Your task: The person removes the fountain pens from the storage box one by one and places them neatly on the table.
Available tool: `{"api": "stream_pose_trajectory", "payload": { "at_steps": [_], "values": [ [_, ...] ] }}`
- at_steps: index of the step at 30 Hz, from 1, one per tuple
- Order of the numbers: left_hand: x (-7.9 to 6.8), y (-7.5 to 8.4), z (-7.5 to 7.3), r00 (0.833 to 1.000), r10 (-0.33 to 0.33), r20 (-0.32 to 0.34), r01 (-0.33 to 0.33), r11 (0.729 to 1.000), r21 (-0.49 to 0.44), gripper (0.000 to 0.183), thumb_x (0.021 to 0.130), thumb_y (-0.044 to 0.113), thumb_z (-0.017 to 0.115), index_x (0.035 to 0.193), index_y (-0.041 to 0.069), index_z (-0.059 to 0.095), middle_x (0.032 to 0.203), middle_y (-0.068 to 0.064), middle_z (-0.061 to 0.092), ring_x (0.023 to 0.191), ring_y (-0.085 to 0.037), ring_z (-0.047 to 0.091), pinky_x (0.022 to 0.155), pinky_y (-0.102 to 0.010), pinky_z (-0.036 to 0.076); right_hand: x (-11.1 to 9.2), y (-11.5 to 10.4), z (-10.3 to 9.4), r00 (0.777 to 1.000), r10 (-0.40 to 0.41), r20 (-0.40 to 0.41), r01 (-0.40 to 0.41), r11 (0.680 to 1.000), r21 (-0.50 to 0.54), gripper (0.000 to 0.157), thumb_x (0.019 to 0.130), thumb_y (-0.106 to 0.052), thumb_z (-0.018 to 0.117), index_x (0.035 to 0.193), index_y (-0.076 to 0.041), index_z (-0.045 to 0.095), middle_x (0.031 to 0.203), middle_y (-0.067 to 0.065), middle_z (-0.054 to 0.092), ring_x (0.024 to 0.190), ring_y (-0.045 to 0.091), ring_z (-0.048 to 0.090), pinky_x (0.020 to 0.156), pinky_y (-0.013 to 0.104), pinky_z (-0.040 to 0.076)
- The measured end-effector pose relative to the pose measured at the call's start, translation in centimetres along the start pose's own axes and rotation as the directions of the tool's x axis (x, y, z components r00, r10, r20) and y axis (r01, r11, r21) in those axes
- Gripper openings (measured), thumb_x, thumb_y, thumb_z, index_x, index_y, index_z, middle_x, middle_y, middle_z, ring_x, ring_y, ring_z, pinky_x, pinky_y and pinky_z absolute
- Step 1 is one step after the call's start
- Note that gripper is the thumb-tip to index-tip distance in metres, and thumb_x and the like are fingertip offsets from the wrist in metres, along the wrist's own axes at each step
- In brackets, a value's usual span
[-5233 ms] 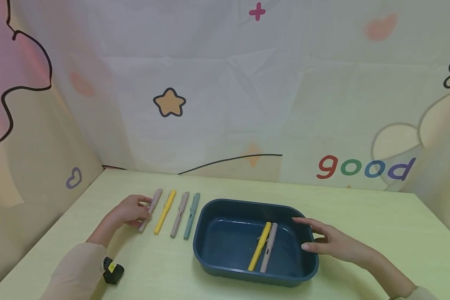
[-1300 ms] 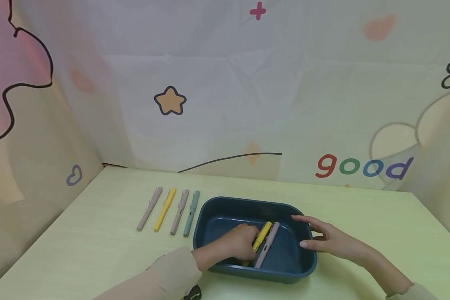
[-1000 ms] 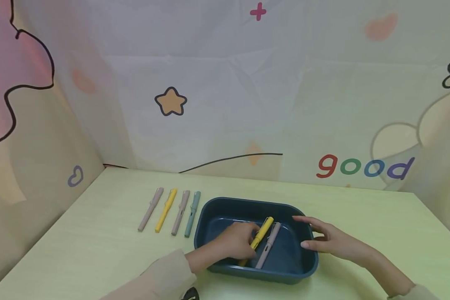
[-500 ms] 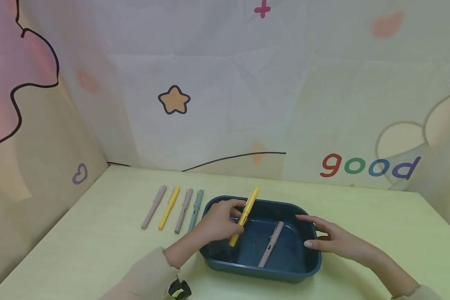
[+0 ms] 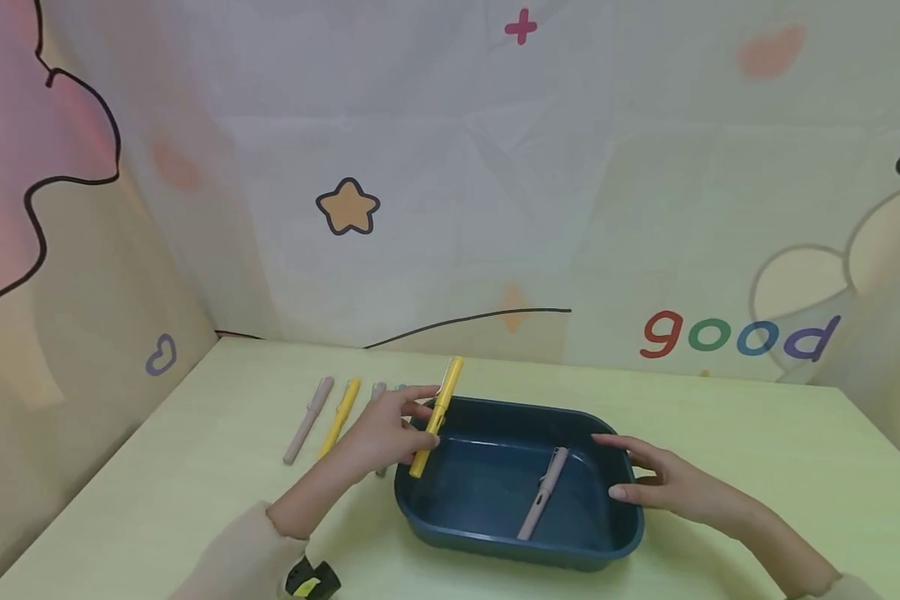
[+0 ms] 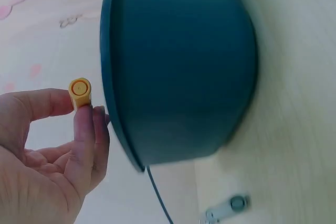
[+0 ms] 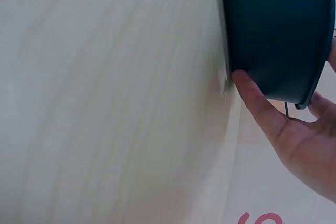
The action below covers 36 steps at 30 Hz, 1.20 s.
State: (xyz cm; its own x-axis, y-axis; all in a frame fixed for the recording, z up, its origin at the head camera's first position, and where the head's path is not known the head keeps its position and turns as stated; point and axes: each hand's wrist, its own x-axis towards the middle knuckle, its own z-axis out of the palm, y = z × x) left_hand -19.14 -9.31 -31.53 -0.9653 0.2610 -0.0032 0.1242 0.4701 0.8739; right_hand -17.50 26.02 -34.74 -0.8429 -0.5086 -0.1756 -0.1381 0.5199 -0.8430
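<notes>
In the head view my left hand [image 5: 390, 429] pinches a capped yellow pen [image 5: 438, 417] between thumb and fingers, tilted over the left end of a dark blue plastic basin [image 5: 517, 550]. The left wrist view shows the pen's end [image 6: 80, 87] beside the basin's outer wall [image 6: 178, 66]. A greyish-pink pen [image 5: 543, 492] lies slanted inside the basin. My right hand [image 5: 671, 483] holds the basin's right end, with thumb and index finger over the rim; in the right wrist view another finger [image 7: 257, 98] touches the outer wall.
Left of the basin, a greyish-pink pen [image 5: 307, 421] and another yellow pen [image 5: 341, 415] lie on the pale table [image 5: 195, 467]. My left hand mostly hides a second greyish pen [image 5: 378, 389] and a teal pen. A printed cloth [image 5: 450, 250] hangs behind the table.
My left hand left the row of pens, reached into the basin, picked up the yellow pen and lifted it left to the basin's end. My right hand stays at the rim.
</notes>
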Motion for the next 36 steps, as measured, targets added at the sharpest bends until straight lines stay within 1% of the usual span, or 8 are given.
{"api": "stream_pose_trajectory", "payload": {
  "at_steps": [5, 8, 12, 19, 22, 25, 32, 36],
  "values": [
    [-0.7, -1.1, -1.5, 0.998, -0.041, -0.05, 0.039, 0.999, -0.027, 0.057, 0.076, 0.0, 0.068, 0.13, 0.006, 0.049, 0.103, -0.013, 0.062, 0.071, -0.017, 0.064, 0.054, -0.031, 0.054, 0.1, -0.2, 0.2, 1.0, -0.022, 0.007, 0.022, 1.0, 0.001, 0.064, 0.089, -0.021, 0.058, 0.142, -0.005, 0.026, 0.143, 0.033, 0.014, 0.123, 0.061, 0.011, 0.088, 0.058, 0.04],
    [-1.1, -1.7, -2.4, 0.997, -0.044, -0.063, 0.043, 0.999, -0.026, 0.056, 0.077, 0.001, 0.068, 0.129, 0.005, 0.048, 0.105, -0.015, 0.062, 0.075, -0.018, 0.064, 0.055, -0.032, 0.054, 0.2, -0.2, 0.2, 1.0, -0.03, 0.005, 0.03, 1.0, -0.003, 0.065, 0.088, -0.021, 0.058, 0.142, -0.004, 0.026, 0.143, 0.034, 0.013, 0.123, 0.062, 0.011, 0.088, 0.058, 0.04],
    [-1.2, -2.6, -3.8, 0.995, -0.06, -0.075, 0.058, 0.998, -0.021, 0.056, 0.078, 0.002, 0.067, 0.13, 0.002, 0.047, 0.108, -0.018, 0.061, 0.078, -0.019, 0.064, 0.056, -0.032, 0.054, 0.2, -0.1, 0.2, 1.0, -0.027, 0.005, 0.027, 1.0, -0.003, 0.065, 0.088, -0.021, 0.058, 0.141, -0.002, 0.025, 0.143, 0.034, 0.013, 0.123, 0.062, 0.01, 0.088, 0.058, 0.04],
    [-1.2, -4.4, -6.0, 0.987, -0.126, -0.099, 0.129, 0.992, 0.019, 0.057, 0.08, 0.005, 0.065, 0.132, 0.002, 0.043, 0.112, -0.022, 0.058, 0.083, -0.022, 0.063, 0.061, -0.035, 0.054, 0.2, -0.2, 0.2, 1.0, -0.006, -0.005, 0.006, 1.0, -0.004, 0.065, 0.088, -0.022, 0.059, 0.142, -0.006, 0.026, 0.144, 0.032, 0.014, 0.124, 0.06, 0.011, 0.088, 0.058, 0.04],
    [-1.2, -5.2, -6.9, 0.985, -0.139, -0.106, 0.144, 0.989, 0.036, 0.057, 0.081, 0.005, 0.064, 0.133, 0.001, 0.041, 0.115, -0.025, 0.055, 0.087, -0.026, 0.062, 0.063, -0.037, 0.054, 0.1, -0.2, 0.1, 1.0, 0.01, -0.009, -0.01, 1.0, 0.0, 0.065, 0.088, -0.023, 0.059, 0.142, -0.008, 0.026, 0.144, 0.031, 0.014, 0.125, 0.06, 0.011, 0.088, 0.058, 0.04],
    [-1.3, -6.0, -7.7, 0.984, -0.139, -0.109, 0.146, 0.988, 0.055, 0.059, 0.081, 0.005, 0.064, 0.134, 0.0, 0.039, 0.118, -0.026, 0.053, 0.092, -0.029, 0.061, 0.063, -0.037, 0.054, 0.0, -0.1, 0.1, 1.0, 0.011, -0.011, -0.011, 1.0, 0.0, 0.066, 0.088, -0.022, 0.059, 0.142, -0.007, 0.026, 0.144, 0.032, 0.014, 0.124, 0.06, 0.011, 0.088, 0.058, 0.041],
    [-1.6, -7.3, -9.7, 0.985, -0.135, -0.105, 0.146, 0.984, 0.099, 0.059, 0.082, 0.007, 0.063, 0.134, -0.003, 0.037, 0.116, -0.028, 0.052, 0.085, -0.024, 0.061, 0.062, -0.037, 0.054, -0.1, 0.0, 0.0, 1.0, 0.016, -0.016, -0.016, 1.0, 0.002, 0.065, 0.088, -0.022, 0.059, 0.142, -0.007, 0.026, 0.144, 0.031, 0.013, 0.125, 0.06, 0.009, 0.089, 0.059, 0.039],
    [-1.4, -8.2, -10.9, 0.983, -0.151, -0.107, 0.164, 0.979, 0.118, 0.06, 0.083, 0.008, 0.062, 0.135, -0.003, 0.035, 0.117, -0.028, 0.05, 0.086, -0.024, 0.06, 0.065, -0.038, 0.054, -0.2, 0.2, -0.1, 1.0, 0.014, -0.014, -0.014, 1.0, 0.007, 0.065, 0.088, -0.022, 0.059, 0.143, -0.008, 0.026, 0.145, 0.031, 0.012, 0.125, 0.06, 0.009, 0.089, 0.06, 0.039]
  ]
}}
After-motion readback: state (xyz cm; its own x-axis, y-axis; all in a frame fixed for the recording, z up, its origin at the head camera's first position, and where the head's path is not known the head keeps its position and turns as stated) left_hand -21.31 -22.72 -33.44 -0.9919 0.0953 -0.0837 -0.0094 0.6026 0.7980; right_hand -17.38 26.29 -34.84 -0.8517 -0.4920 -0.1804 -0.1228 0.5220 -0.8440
